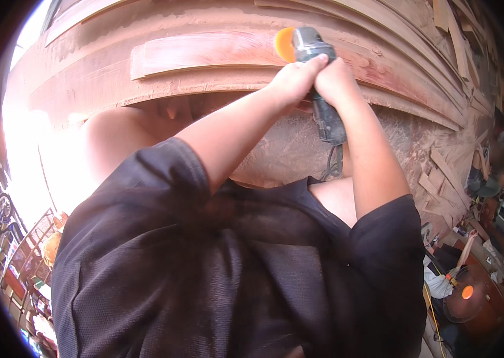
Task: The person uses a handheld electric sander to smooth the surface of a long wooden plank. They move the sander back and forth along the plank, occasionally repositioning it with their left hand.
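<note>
An angle grinder [328, 119] with a dark body and an orange-yellow disc [285, 45] is held between my hands. My left hand [295, 82] wraps round it near the head, thumb lying across the top. Just to the right, my right hand [335, 82] grips the body, close against the left. The disc lies over a long reddish wooden board [204, 51], whose left part looks pale and smoothed. Whether the disc touches the wood cannot be made out. A cord [331, 164] hangs from the grinder's rear end.
The board rests on a dusty wooden bench [97, 98]. More long boards [395, 36] lie beyond it. Wood offcuts [446, 185] are scattered at the right. A fan [467, 292] with an orange hub stands lower right, near another person's arm [468, 247]. A bicycle-like wheel [4, 206] shows far left.
</note>
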Demonstrator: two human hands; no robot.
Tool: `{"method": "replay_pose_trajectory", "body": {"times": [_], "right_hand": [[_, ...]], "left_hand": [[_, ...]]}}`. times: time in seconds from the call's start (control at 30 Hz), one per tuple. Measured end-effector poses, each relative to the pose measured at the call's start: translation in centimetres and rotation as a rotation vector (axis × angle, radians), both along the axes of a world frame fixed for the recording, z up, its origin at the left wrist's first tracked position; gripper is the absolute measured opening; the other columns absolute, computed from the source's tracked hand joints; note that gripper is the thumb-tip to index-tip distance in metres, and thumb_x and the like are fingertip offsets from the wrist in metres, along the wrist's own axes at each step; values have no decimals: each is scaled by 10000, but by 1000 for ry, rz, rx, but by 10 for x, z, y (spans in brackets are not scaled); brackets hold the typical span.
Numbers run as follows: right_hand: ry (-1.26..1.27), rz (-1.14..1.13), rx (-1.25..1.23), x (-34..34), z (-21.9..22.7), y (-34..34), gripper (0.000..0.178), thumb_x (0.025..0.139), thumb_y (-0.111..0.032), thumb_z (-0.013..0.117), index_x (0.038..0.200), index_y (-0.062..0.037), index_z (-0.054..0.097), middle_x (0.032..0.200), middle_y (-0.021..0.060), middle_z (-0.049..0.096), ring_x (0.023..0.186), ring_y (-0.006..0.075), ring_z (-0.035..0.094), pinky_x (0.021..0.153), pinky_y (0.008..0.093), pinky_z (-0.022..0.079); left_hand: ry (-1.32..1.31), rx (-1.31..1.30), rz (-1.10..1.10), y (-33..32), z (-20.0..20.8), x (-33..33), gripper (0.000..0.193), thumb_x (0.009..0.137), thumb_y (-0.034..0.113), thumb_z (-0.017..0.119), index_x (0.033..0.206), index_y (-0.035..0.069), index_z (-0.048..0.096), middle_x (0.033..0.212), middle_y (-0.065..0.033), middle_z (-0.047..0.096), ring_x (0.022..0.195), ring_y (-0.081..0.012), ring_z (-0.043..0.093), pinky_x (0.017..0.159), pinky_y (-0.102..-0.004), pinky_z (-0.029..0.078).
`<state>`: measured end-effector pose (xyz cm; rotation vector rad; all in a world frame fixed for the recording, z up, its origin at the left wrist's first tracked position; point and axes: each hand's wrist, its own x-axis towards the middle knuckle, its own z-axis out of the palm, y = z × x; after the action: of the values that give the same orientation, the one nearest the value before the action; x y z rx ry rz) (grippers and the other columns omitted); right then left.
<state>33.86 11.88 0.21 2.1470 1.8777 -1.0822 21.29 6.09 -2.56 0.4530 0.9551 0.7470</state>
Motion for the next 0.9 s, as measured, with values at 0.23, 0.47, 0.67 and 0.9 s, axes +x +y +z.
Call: {"method": "replay_pose_trajectory", "body": {"times": [0.23, 0.47, 0.67, 0.9], "right_hand": [[38, -92, 71, -21, 4, -12, 564, 957, -465, 700, 1163, 55, 774, 1171, 281, 776, 1151, 373, 760, 976, 462, 582], [-79, 100, 13, -67, 9, -14, 561, 983, -353, 624, 1371, 52, 655, 1321, 277, 726, 1267, 391, 706, 1094, 471, 549], [78, -87, 17, -9, 4, -1, 530, 975, -444, 670, 1153, 43, 780, 1152, 277, 780, 1160, 383, 755, 962, 459, 578], [51, -61, 87, -56, -12, -17, 610, 938, -470, 723, 1185, 88, 734, 1191, 308, 759, 1174, 416, 741, 1002, 477, 572]], "left_hand": [[88, 6, 14, 0, 3, -16, 837, 1018, 682, 565, 1541, 30, 507, 1512, -279, 547, 1305, -464, 613, 1050, -606, 545], [129, 165, 291, -21, -13, -45, 735, 1054, 626, 546, 1444, 6, 610, 1400, -228, 637, 1303, -342, 579, 1067, -515, 486], [77, -20, 11, 8, 5, -5, 744, 1031, 671, 548, 1447, 56, 590, 1330, -206, 672, 1173, -386, 686, 940, -545, 600], [186, 79, 86, -9, -26, -49, 796, 1022, 681, 554, 1433, 0, 584, 1322, -246, 670, 1164, -380, 703, 916, -538, 620]]}}
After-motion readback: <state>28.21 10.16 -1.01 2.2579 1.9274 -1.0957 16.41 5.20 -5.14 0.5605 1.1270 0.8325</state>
